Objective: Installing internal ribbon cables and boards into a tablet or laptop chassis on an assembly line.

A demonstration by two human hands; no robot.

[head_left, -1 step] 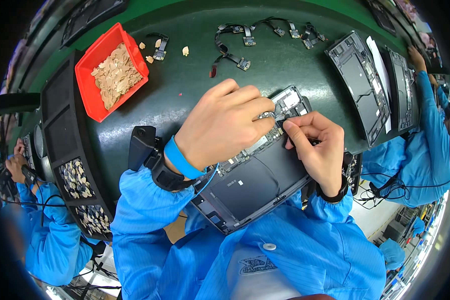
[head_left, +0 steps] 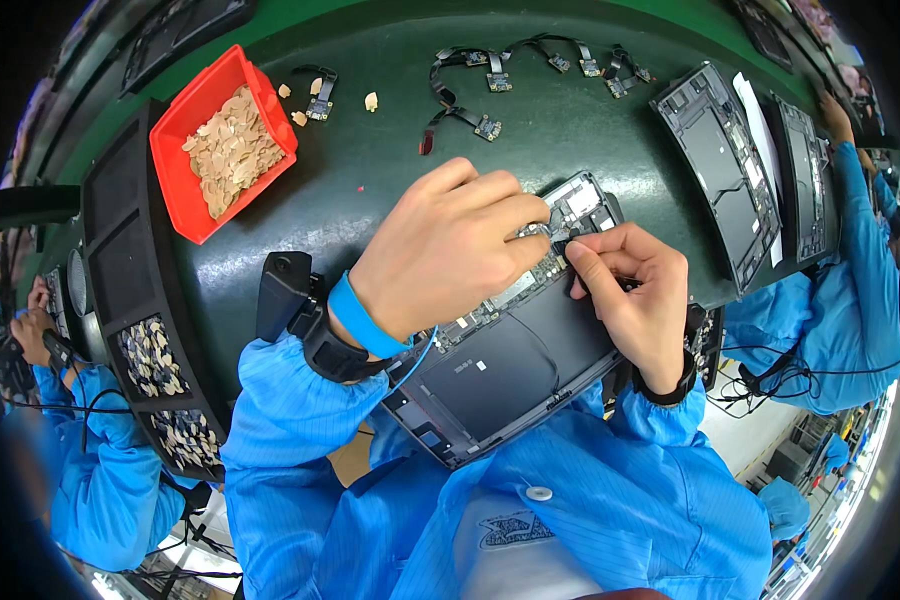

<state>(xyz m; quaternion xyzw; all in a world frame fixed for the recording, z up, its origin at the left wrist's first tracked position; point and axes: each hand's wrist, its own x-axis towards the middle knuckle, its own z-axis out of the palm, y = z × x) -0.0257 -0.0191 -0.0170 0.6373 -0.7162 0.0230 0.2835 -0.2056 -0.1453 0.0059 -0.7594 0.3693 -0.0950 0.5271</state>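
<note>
An open laptop chassis (head_left: 515, 375), dark grey with a bare circuit board along its far side, lies tilted at the table's near edge. My left hand (head_left: 455, 245) is over the board with its fingers curled down; what they hold, if anything, is hidden beneath them. A blue band and a black strap circle that wrist. At the board's right end, the thumb and forefinger of my right hand (head_left: 635, 290) pinch a small black part (head_left: 571, 243), whose kind is too covered to tell. A thin black cable (head_left: 540, 345) runs loose across the chassis.
A red bin (head_left: 175, 190) of tan paper-like pieces stands at the far left, beside a black compartment tray (head_left: 165, 300) with small parts. Small circuit boards with black ribbon cables (head_left: 498, 82) lie at the back. More chassis (head_left: 720, 175) stand at right. Co-workers in blue (head_left: 820, 330) flank me.
</note>
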